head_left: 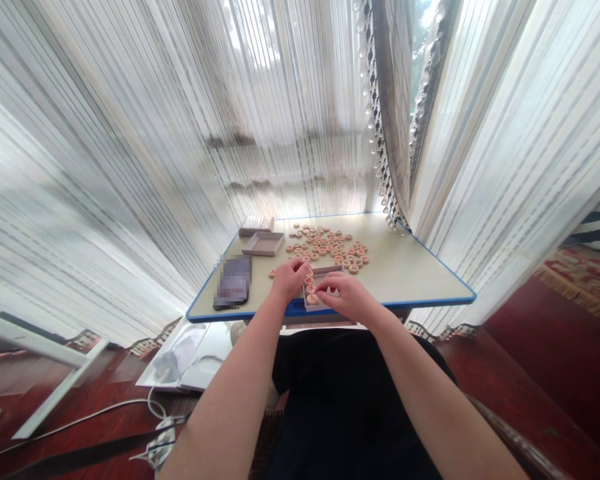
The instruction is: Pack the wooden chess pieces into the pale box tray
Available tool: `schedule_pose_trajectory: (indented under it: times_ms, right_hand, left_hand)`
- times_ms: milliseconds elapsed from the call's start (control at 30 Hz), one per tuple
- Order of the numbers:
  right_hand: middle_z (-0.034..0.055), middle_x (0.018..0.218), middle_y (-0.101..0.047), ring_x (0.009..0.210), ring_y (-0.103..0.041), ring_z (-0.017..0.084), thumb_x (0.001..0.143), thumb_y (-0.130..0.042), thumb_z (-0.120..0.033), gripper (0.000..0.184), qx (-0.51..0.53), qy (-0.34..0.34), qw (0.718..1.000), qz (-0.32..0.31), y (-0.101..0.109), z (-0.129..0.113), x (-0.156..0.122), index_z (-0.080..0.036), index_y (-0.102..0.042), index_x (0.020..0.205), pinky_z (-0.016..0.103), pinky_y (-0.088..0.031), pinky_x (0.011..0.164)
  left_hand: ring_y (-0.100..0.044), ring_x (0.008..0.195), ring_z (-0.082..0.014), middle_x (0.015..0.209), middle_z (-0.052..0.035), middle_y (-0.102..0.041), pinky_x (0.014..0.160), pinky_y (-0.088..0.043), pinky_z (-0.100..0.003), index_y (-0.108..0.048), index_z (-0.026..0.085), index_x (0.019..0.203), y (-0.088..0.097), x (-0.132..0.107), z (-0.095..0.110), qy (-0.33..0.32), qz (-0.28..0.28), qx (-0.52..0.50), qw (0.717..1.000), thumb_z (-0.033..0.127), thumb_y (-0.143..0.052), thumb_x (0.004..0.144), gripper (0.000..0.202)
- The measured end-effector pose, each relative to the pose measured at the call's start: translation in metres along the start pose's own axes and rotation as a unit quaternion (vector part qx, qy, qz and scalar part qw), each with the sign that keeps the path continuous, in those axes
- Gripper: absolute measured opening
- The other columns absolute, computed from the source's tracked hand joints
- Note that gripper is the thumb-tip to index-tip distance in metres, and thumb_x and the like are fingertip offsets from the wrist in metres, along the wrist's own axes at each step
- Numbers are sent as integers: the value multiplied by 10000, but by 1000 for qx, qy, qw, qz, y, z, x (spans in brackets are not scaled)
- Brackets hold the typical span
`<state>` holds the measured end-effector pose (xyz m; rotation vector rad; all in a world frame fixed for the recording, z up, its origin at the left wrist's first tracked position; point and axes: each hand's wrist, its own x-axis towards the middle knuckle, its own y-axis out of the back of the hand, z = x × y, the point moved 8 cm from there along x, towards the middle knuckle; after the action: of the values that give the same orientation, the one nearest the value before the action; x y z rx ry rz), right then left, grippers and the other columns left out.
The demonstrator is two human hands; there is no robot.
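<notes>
A shallow box [324, 275] stands at the table's near edge, with a row of round wooden Chinese chess pieces [312, 299] along its left side. My left hand [290, 276] is closed at the box's far left corner, its fingertips on a piece at the end of that row. Over the right part of the box, my right hand [347, 294] has its fingers curled and pinched at a piece in the row; its fingers partly cover the box. Beyond both hands, many loose pieces [323, 251] with red or dark characters lie scattered.
An empty shallow tray [263, 244] and a closed box [257, 224] sit at the table's back left. A dark phone [233, 281], partly pixelated, lies at the left edge. The pale table [410, 273] has a blue rim. Sheer curtains [300, 133] hang behind it.
</notes>
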<state>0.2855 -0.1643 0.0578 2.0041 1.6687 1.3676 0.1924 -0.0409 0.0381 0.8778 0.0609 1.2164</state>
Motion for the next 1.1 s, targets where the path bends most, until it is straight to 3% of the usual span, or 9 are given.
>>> schedule_pose_trajectory:
  times_ms: [133, 267, 467, 567, 700, 867, 1000, 1100]
  right_hand:
    - [35, 755, -646, 746, -555, 151, 787, -558, -182, 145, -22, -9, 1000, 8, 10, -1, 2, -183, -701, 769, 274, -430, 723]
    - [34, 795, -669, 757, -568, 151, 782, -546, -184, 151, -23, -35, 999, -22, 20, 5, 4, -180, -697, 787, 267, -433, 709]
    - [29, 823, -677, 751, -583, 150, 794, -522, -222, 178, -51, -56, 996, -49, 35, 29, 9, -189, -693, 833, 265, -442, 691]
    - [31, 832, -678, 771, -589, 156, 787, -516, -199, 190, -71, -54, 994, -59, 38, 42, 22, -194, -692, 859, 269, -448, 697]
    - [34, 874, -680, 836, -597, 174, 760, -528, -158, 217, -110, -32, 991, -76, 35, 53, 55, -206, -697, 888, 289, -451, 764]
    - [63, 923, -669, 891, -591, 213, 746, -544, -153, 242, -163, 0, 981, -106, 19, 67, 103, -207, -705, 918, 331, -447, 805]
    - [46, 927, -658, 887, -579, 189, 762, -566, -164, 210, -111, 55, 984, -126, 1, 75, 121, -228, -715, 896, 309, -445, 798]
    - [52, 925, -652, 883, -565, 183, 789, -565, -185, 200, -96, 86, 986, -107, -4, 83, 118, -226, -721, 907, 319, -432, 822]
  left_hand:
    - [-581, 707, -143, 708, -6, -669, 679, -414, -238, -649, 182, 692, 3, 0, 0, 8, 10, -2, 1000, 349, -469, 799, 269]
    - [-593, 727, -150, 730, -14, -684, 697, -427, -240, -660, 182, 710, 7, -2, 1, 13, 22, -5, 1000, 333, -451, 809, 276]
    - [-618, 790, -165, 813, -32, -704, 743, -433, -252, -681, 190, 808, 18, -4, -1, 10, 80, 1, 997, 318, -459, 809, 257]
    - [-620, 776, -173, 799, -38, -704, 728, -437, -261, -683, 180, 800, 19, 2, -3, 24, 71, 9, 997, 334, -465, 806, 266]
    - [-616, 743, -173, 782, -33, -703, 696, -435, -264, -686, 178, 785, 13, 27, 11, -8, 12, 51, 999, 341, -490, 790, 254]
    - [-622, 731, -174, 779, -32, -705, 660, -447, -260, -696, 179, 816, -9, 80, 27, -48, -86, 89, 991, 266, -512, 756, 212]
    - [-630, 785, -180, 842, -41, -709, 731, -471, -274, -700, 178, 839, -15, 123, 21, -53, -64, 98, 992, 194, -505, 741, 219]
    - [-631, 818, -179, 888, -37, -708, 749, -477, -274, -696, 189, 881, -15, 133, 10, -54, -53, 114, 991, 176, -477, 755, 254]
